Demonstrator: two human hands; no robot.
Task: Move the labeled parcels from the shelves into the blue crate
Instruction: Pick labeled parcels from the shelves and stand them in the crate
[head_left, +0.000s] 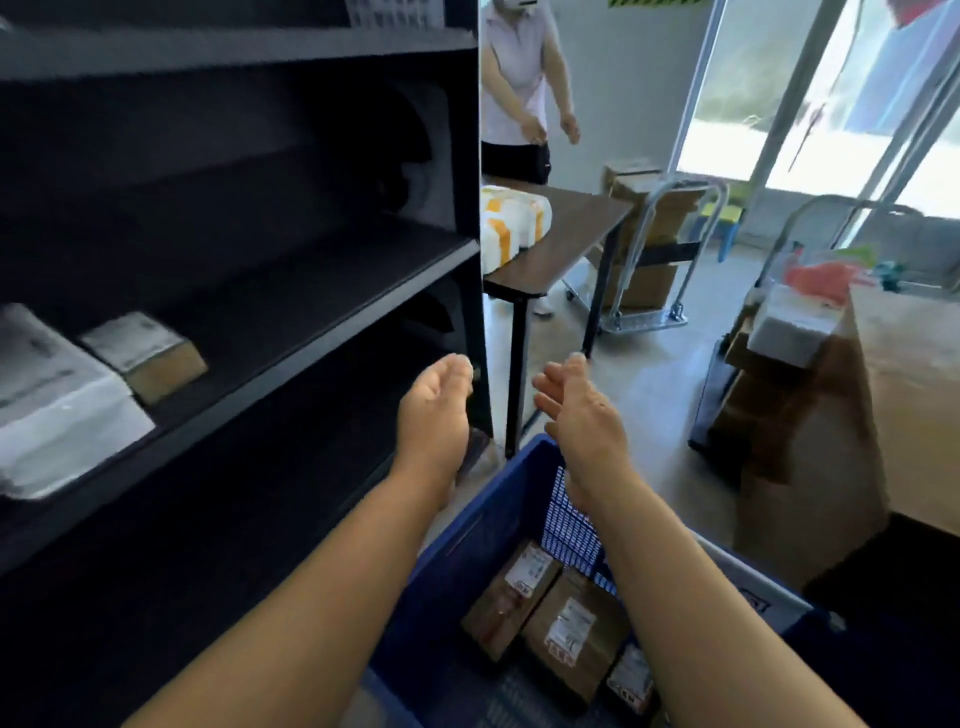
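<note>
I see both hands raised over the blue crate (467, 551), empty, between the crate and the dark shelves (291, 291). The left hand (434, 410) has its fingers (457, 366) relaxed and a little bent, holding nothing; the right hand (582, 410) is also loose and spread, palm turned inward.

The parcels that remain lie to the left of both hands, on the middle shelf. The small brown box (150, 356) is the nearer one; its long axis runs from front-left to back-right, and a white label covers its top. Just beside it, further left, lies a white plastic mailer (57, 405), flat and soft, with a printed label. The left hand is nearer to both, so I judge that the reach goes leftward and slightly up with that hand.

Inside the crate, brown cardboard parcels (540, 613) with white labels already lie flat on the ribbed bottom. The box looks rigid with sharp edges; the mailer will probably bend when lifted.
</note>
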